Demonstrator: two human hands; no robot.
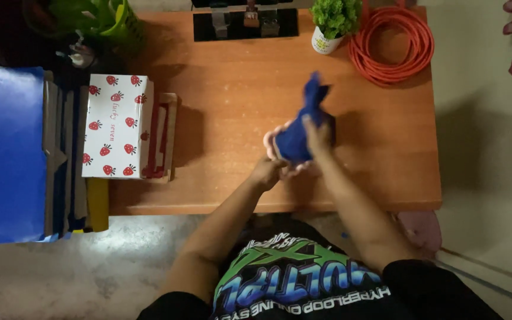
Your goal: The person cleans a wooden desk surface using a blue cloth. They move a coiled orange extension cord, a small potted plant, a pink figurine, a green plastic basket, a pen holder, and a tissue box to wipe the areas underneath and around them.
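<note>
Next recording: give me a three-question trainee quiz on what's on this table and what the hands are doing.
1. True or false: both hands grip the blue cloth.
2. Which thing lies at the table's far right corner? A) orange cable coil B) strawberry box C) blue folder
3. What stands just left of the coil?

Key
1. True: the left hand holds it from below, the right hand from the side.
2. A
3. A small potted plant in a white pot.
</note>
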